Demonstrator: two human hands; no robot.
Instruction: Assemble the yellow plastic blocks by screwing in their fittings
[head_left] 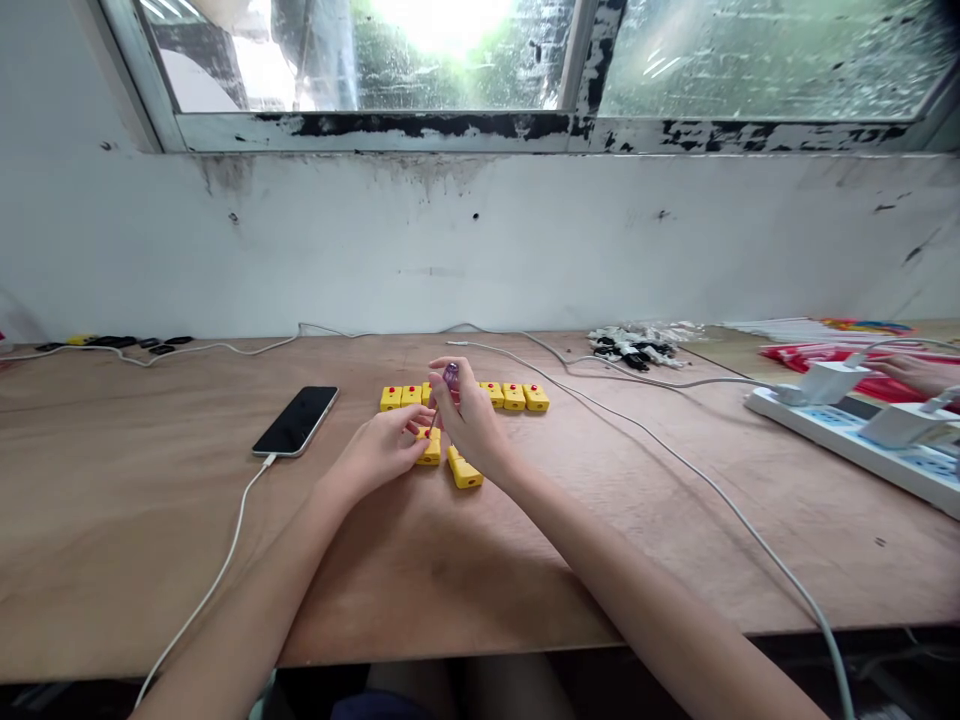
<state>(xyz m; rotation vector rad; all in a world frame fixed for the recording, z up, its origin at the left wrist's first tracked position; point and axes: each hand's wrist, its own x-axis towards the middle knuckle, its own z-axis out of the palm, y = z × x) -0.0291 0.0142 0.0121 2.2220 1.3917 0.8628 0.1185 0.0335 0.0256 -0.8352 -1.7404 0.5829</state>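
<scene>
My right hand (pixel 466 415) is closed round a screwdriver (pixel 451 375) with a purplish, see-through handle. Its thin shaft slants down to a small yellow box (pixel 429 448) with a red button on top. My left hand (pixel 386 445) grips that box from the left side, its fingertips by the red button and the shaft's lower end; the exact tip is hard to make out. Beside it, under my right wrist, lies another yellow box (pixel 466 472). Behind my hands several like yellow boxes (pixel 514 396) with red buttons stand in a row, partly hidden by my right hand.
A phone (pixel 296 422) on a white cable lies to the left. On the right is a power strip (pixel 862 440) with chargers, near another person's hand (pixel 911 372) at red items. Small black and white parts (pixel 637 345) lie at the back; a cable (pixel 675 465) crosses the wooden table (pixel 187 520).
</scene>
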